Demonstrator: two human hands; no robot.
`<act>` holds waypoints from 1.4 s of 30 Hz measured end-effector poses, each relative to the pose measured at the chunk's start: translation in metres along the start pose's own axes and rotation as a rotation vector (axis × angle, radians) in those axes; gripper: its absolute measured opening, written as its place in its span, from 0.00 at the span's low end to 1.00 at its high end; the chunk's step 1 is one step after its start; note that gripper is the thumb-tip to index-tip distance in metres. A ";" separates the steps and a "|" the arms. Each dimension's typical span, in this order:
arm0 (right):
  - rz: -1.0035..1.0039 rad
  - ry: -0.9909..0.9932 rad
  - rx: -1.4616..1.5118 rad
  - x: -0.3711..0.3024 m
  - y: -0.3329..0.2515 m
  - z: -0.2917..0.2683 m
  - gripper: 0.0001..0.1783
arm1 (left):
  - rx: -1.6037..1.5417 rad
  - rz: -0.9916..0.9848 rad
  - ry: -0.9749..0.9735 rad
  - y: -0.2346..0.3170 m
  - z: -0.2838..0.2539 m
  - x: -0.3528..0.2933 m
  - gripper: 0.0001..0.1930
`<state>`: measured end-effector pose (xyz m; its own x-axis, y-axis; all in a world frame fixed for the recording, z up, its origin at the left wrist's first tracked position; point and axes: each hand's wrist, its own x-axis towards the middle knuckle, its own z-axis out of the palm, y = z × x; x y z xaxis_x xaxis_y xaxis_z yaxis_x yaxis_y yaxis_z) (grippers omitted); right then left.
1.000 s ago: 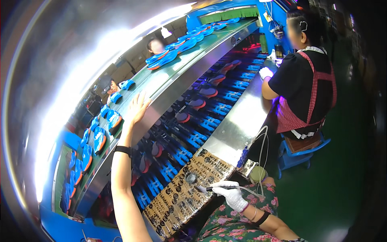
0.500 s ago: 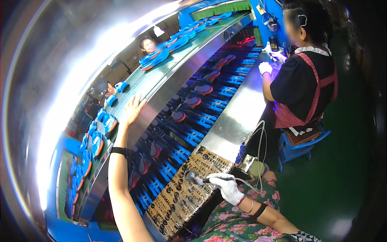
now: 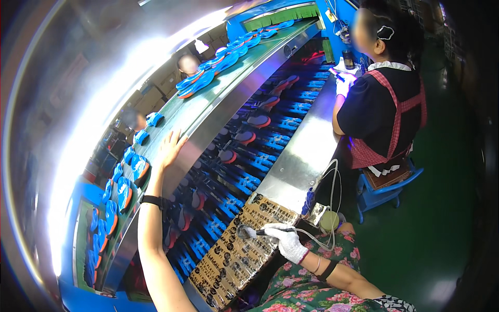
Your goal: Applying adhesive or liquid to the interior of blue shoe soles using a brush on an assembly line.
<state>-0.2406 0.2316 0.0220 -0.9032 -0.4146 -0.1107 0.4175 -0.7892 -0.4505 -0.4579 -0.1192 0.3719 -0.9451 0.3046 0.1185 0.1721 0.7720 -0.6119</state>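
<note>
My bare left hand [image 3: 170,148] is stretched far out to the edge of the green conveyor belt [image 3: 174,117], its fingers apart and nothing in them. A white glove covers my right hand [image 3: 286,243], which is closed round the dark handle of a brush [image 3: 265,232]. The brush head lies over the cardboard-covered ledge [image 3: 234,260]; whether it touches is hard to tell. A thin pale hose [image 3: 332,208] loops beside my right hand. Nearest to my left hand on the belt are blue shoe pieces with orange edges [image 3: 139,166].
Below the belt, shoe parts [image 3: 227,156] stand in rows on dark and blue holders. A metal ledge [image 3: 296,166] runs to a co-worker [image 3: 390,109] in white gloves on a blue chair [image 3: 384,192]. More blue shoe pieces [image 3: 223,65] lie along the belt; two people are beyond it.
The view has shifted slightly. My left hand stays at the belt edge and my right hand still grips the brush. The co-worker's gloved hands have moved, one now with a thin tool.
</note>
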 end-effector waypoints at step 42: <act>0.028 -0.033 -0.051 0.076 0.012 -0.028 0.11 | -0.549 -0.302 -0.061 0.027 -0.027 0.019 0.39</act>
<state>-0.3069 0.2027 -0.0165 -0.8872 -0.4516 -0.0948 0.4360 -0.7531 -0.4927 -0.4635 -0.0774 0.3787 -0.9856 0.0084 0.1688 -0.0027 0.9979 -0.0653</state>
